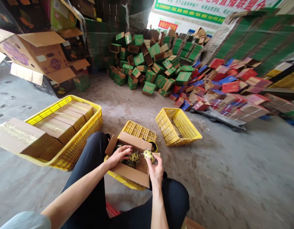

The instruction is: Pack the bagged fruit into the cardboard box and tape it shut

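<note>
Left of the open box (131, 176) is a big yellow crate (86, 140) with brown boxes (66, 116) in it. Your left hand (119, 155) is over the open box's left part, fingers a bit curled; I can't tell if they grip anything. Spotted balls (134, 157) lie inside the open box. Your right hand (156, 170) pinches one wrapped ball (149, 155) over the open box's right end. It looks light and maybe squashy, and its shiny wrap may slip, so hold it gently round its middle.

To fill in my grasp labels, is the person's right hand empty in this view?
No, the right hand holds a yellow, dark-spotted item near the open carton.
</note>
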Motion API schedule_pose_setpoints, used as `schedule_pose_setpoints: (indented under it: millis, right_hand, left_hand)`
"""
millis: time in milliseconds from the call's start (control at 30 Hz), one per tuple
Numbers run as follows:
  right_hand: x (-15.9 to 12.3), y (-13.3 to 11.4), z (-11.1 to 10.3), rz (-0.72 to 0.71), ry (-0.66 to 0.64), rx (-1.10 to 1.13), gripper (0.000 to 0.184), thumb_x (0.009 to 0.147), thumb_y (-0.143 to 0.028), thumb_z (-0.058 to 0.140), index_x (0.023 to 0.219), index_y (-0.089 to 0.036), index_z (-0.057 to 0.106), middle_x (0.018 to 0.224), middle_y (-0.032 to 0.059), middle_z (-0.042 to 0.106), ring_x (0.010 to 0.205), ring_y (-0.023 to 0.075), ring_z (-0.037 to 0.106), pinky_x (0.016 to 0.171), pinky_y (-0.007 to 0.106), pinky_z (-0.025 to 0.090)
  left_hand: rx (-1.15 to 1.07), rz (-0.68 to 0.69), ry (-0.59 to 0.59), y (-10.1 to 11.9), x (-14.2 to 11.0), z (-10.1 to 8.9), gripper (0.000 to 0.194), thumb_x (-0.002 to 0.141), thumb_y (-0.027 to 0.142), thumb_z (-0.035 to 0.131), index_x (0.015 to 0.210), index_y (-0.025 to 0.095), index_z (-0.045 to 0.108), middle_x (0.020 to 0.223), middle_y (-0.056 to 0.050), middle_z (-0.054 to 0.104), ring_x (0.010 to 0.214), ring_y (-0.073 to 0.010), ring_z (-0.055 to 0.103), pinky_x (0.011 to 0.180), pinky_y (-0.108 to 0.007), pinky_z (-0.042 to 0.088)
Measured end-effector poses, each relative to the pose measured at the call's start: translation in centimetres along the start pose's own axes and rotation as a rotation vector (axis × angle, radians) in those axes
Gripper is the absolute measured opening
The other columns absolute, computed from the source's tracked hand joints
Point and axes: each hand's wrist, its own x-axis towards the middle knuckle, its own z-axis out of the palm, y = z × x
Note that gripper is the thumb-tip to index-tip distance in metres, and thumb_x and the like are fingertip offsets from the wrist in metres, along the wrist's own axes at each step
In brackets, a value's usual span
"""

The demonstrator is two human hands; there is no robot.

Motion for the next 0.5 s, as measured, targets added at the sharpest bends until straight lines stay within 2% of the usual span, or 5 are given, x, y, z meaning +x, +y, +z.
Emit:
schedule_pose_setpoints:
  millis: [100, 167, 233, 367, 500]
  right_hand:
    - [-0.6, 0.5, 0.1, -0.161, 0.088, -0.407, 0.048, 0.093, -0.068, 0.056, 0.098, -0.021, 0.064, 0.101, 0.0154, 0.071, 0.09, 0.0291, 0.068, 0.082, 0.04, 0.054]
    - [-1.1, 0.9, 0.4, -0.244, -0.001, -0.57, 0.041, 0.102, -0.057, 0.043, 0.086, -0.024, 0.061, 0.09, 0.0126, 0.07, 0.084, 0.0268, 0.067, 0.078, 0.036, 0.051]
    - [-1.4, 1.2, 0.7, -0.287, -0.089, -0.676, 0.038, 0.105, -0.044, 0.039, 0.079, -0.024, 0.059, 0.082, 0.0103, 0.069, 0.08, 0.0254, 0.067, 0.074, 0.033, 0.048]
    - [-1.4, 1.3, 1.5, -0.326, -0.26, -0.753, 0.028, 0.103, -0.026, 0.042, 0.091, -0.022, 0.067, 0.092, 0.0106, 0.074, 0.089, 0.0247, 0.069, 0.079, 0.031, 0.049]
    - [-0.8, 0.7, 2.6, -0.336, -0.6, -0.911, 0.031, 0.099, -0.012, 0.047, 0.107, -0.02, 0.076, 0.111, 0.0127, 0.076, 0.108, 0.025, 0.07, 0.096, 0.033, 0.051]
  left_hand:
    - [0.069, 0.031, -0.003, 0.2, -0.2, 0.0, 0.063, 0.08, 0.057, 0.084, 0.129, 0.019, 0.07, 0.139, -0.016, 0.067, 0.132, -0.033, 0.059, 0.099, -0.039, 0.053]
    - [0.126, 0.058, -0.022, 0.4, -0.4, 0.1, 0.06, 0.079, 0.052, 0.086, 0.127, 0.019, 0.072, 0.138, -0.014, 0.068, 0.131, -0.0329, 0.059, 0.103, -0.04, 0.051]
    - [0.159, 0.077, -0.04, 0.4, -0.6, 0.1, 0.056, 0.078, 0.047, 0.087, 0.125, 0.019, 0.074, 0.137, -0.013, 0.069, 0.129, -0.0324, 0.06, 0.107, -0.04, 0.048]
    - [0.168, 0.095, -0.048, 0.1, -0.4, -0.2, 0.055, 0.08, 0.044, 0.086, 0.128, 0.02, 0.073, 0.137, -0.013, 0.07, 0.129, -0.0328, 0.061, 0.111, -0.043, 0.045]
    - [0.306, 0.144, -0.09, -0.9, 0.3, -0.8, 0.046, 0.084, 0.044, 0.079, 0.124, 0.02, 0.076, 0.136, -0.013, 0.07, 0.131, -0.0341, 0.06, 0.115, -0.046, 0.041]
